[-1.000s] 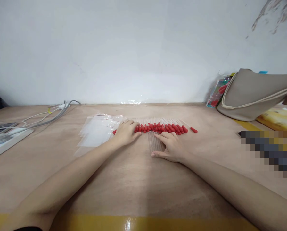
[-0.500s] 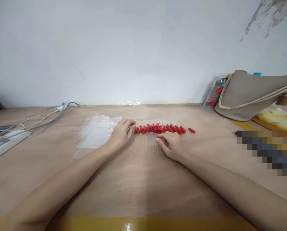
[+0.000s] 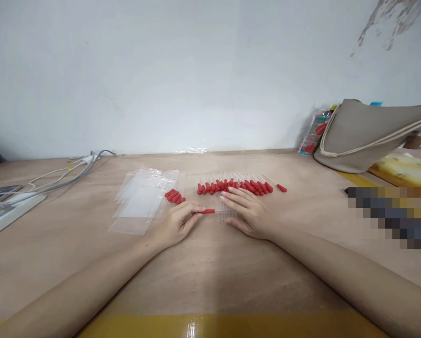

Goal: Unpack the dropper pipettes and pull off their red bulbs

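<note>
While the left hand [image 3: 177, 221] pinches 1 red-capped dropper [image 3: 207, 211] in its fingers, the right hand [image 3: 248, 213] lies flat on the desk [image 3: 203, 272], fingers straight, gripping nothing. The dropper sits between both hands, just before the red row [image 3: 237, 187].

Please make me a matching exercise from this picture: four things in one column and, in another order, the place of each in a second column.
1. beige bag
2. power strip
3. clear bags
4. single dropper

a. pinched in the left hand
b. far right of the table
c. left edge of the table
d. flat, left of the dropper row

Pairs: 1-b, 2-c, 3-d, 4-a
</note>
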A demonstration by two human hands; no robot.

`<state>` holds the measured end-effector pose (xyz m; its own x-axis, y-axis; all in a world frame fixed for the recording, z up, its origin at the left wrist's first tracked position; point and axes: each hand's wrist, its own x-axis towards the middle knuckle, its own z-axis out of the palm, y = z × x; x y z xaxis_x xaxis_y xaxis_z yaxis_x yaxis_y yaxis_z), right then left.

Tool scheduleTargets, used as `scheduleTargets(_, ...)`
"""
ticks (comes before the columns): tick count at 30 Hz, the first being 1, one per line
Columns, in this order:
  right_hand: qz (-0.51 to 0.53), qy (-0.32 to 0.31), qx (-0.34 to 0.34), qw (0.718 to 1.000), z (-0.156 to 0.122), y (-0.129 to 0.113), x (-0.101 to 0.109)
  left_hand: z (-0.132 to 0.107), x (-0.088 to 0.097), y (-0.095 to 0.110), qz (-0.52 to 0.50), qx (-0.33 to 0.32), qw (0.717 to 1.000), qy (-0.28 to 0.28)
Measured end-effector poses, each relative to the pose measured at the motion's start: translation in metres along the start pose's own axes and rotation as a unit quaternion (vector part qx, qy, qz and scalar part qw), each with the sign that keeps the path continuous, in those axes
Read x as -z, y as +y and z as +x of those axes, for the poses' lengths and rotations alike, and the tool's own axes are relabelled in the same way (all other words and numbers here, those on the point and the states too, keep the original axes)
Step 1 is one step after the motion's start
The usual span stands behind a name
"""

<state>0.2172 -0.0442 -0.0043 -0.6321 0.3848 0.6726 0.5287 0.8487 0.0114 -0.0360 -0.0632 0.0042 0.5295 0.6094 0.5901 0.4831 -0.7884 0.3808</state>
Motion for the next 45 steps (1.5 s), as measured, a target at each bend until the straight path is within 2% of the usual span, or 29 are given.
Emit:
scheduleTargets(3,0.018,0.000,0.026,0.999,-0.001,0.000,-0.003,0.000,-0.003,0.000,-0.007,-0.019,1.000,-0.001)
scheduleTargets(8,0.056,0.003,0.026,0.998,-0.003,0.000,-0.009,0.002,-0.005,0.008,0.029,-0.018,0.999,-0.013)
scheduleTargets(13,0.078,0.008,0.044,0.996,-0.003,0.001,-0.012,0.010,-0.018,0.010,0.100,-0.035,0.994,-0.025)
scheduleTargets(18,0.089,0.003,0.040,0.995,-0.003,-0.002,-0.013,0.014,-0.029,0.007,0.109,-0.055,0.992,-0.015)
scheduleTargets(21,0.102,0.031,0.033,0.994,-0.003,-0.005,-0.016,0.014,-0.028,0.008,0.107,-0.065,0.992,-0.010)
scheduleTargets(25,0.117,0.054,0.027,0.991,-0.001,-0.008,-0.017,0.016,-0.023,0.012,0.116,-0.061,0.991,-0.033)
scheduleTargets(31,0.115,0.050,0.067,0.990,-0.002,-0.010,-0.011,0.017,-0.016,0.021,0.141,-0.047,0.983,-0.105)
scheduleTargets(37,0.084,0.065,0.102,0.989,-0.009,-0.005,-0.011,0.014,-0.011,0.020,0.140,-0.036,0.981,-0.130)
scheduleTargets(39,0.077,0.067,0.077,0.992,-0.012,0.001,-0.006,0.008,-0.005,0.014,0.150,-0.018,0.981,-0.118)
scheduleTargets(42,0.064,0.084,-0.028,0.994,-0.014,0.010,0.002,0.000,0.006,0.005,0.172,0.013,0.981,-0.084)
scheduleTargets(45,0.018,0.069,-0.085,0.994,-0.011,0.011,0.002,0.001,0.013,0.000,0.159,0.017,0.986,-0.036)
